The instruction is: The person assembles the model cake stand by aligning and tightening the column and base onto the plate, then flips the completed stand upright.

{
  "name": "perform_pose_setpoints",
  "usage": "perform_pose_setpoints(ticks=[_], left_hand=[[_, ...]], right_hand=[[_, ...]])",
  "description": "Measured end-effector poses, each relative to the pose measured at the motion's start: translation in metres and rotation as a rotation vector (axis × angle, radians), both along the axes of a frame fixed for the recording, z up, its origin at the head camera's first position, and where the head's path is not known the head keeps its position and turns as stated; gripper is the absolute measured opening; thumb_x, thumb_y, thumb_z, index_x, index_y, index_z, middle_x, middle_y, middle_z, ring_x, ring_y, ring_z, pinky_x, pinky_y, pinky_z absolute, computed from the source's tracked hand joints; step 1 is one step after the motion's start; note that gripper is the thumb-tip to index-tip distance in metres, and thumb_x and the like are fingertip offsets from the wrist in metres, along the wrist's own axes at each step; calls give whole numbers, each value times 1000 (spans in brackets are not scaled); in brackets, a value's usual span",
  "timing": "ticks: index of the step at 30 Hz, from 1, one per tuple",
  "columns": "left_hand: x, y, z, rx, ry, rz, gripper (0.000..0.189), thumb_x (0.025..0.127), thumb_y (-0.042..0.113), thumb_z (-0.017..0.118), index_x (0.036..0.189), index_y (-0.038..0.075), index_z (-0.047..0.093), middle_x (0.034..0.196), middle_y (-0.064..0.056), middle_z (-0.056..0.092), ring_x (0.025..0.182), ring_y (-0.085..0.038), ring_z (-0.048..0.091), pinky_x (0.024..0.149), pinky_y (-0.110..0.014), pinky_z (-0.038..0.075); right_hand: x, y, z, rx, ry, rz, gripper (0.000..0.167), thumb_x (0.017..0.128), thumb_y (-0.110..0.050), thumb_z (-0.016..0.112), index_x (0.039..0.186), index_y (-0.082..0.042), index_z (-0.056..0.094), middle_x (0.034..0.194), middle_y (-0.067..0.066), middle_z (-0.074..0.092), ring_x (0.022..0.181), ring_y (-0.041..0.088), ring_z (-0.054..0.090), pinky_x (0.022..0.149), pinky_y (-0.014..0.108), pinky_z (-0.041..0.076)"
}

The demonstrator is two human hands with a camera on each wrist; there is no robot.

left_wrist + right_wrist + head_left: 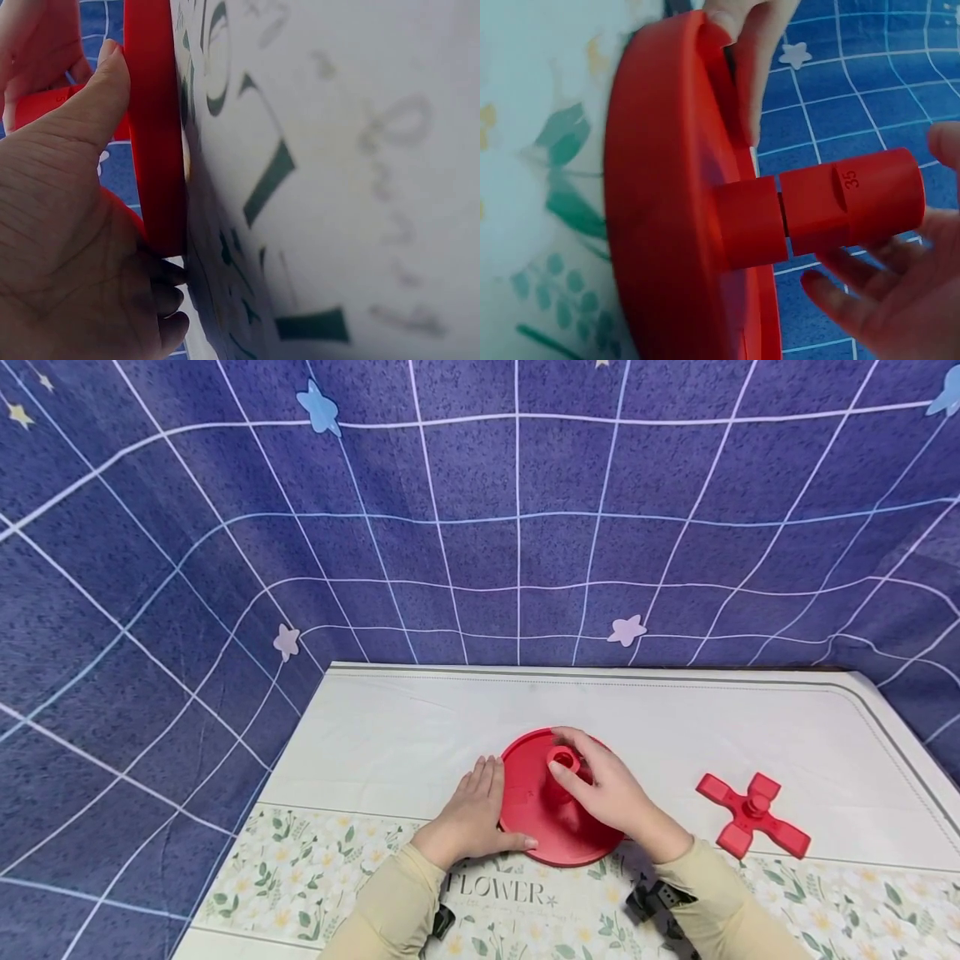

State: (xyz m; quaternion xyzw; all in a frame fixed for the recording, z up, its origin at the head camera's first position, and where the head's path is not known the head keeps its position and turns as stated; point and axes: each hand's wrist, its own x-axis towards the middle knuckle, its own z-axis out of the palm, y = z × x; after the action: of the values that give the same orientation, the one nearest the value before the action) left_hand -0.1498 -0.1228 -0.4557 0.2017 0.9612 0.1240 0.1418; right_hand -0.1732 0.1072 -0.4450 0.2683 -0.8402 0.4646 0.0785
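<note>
A red round tray-like base (525,814) with a raised rim lies flat on the table. From its middle rises a red cylindrical post (742,225), topped by a red sleeve (855,199) marked "35"; a thin seam parts the two. My left hand (472,818) lies against the base's left side, fingers straight along the rim and thumb stretched over the front edge. Around the top of the sleeve is my right hand (607,789), its fingers behind and its thumb near the end. In the right wrist view the thumb stands apart from the sleeve.
A red cross-shaped part (756,810) with a central knob lies to the right of the base. White flower-printed cloth (330,877) covers the table. Blue star-patterned curtains (480,552) hang behind and at the sides.
</note>
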Motion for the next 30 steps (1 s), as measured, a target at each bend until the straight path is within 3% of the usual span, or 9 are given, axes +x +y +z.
perform_pose_setpoints(ticks=[3, 7, 12, 15, 20, 30], left_hand=[[0, 0, 0, 8, -9, 3, 120, 78, 70, 64, 153, -6, 10, 160, -22, 10, 148, -38, 3, 118, -49, 14], [-1, 0, -1, 20, -25, 11, 120, 78, 70, 65, 153, -6, 10, 161, -21, 10, 148, -38, 3, 118, -49, 14], [-1, 0, -1, 16, -22, 12, 120, 78, 71, 64, 153, -6, 10, 160, -22, 10, 148, -38, 3, 118, -49, 15], [-1, 0, -2, 16, -18, 12, 120, 78, 71, 64, 153, -6, 10, 160, -22, 10, 148, -38, 3, 118, -49, 15], [-2, 0, -3, 12, -19, 11, 121, 78, 71, 63, 153, -6, 9, 160, -22, 9, 148, -38, 3, 118, -49, 14], [-1, 0, -2, 5, -13, 8, 121, 78, 72, 63, 153, -7, 9, 160, -23, 9, 148, -38, 3, 118, -49, 15]], right_hand=[[-1, 1, 2, -78, -37, 93, 45, 95, -13, 62, 138, -11, 51, 128, 5, 59, 114, 21, 57, 92, 35, 52], [-3, 4, 2, -149, -105, 202, 44, 95, 0, 56, 138, -7, 52, 129, 12, 58, 97, 29, 61, 82, 27, 53], [-5, 7, -2, -165, -193, 225, 41, 95, -3, 60, 135, -8, 54, 124, 15, 58, 94, 26, 63, 84, 23, 53], [-5, 6, -2, -154, -199, 189, 40, 93, -9, 66, 132, -10, 56, 123, 12, 60, 100, 18, 64, 88, 24, 52], [-2, 4, -3, -92, -139, 75, 38, 89, -20, 74, 122, -13, 59, 107, -2, 63, 93, 10, 66, 83, 26, 55], [1, -4, -6, 47, -18, -160, 40, 80, -36, 81, 105, -20, 55, 87, -9, 59, 83, 9, 62, 74, 31, 54]])
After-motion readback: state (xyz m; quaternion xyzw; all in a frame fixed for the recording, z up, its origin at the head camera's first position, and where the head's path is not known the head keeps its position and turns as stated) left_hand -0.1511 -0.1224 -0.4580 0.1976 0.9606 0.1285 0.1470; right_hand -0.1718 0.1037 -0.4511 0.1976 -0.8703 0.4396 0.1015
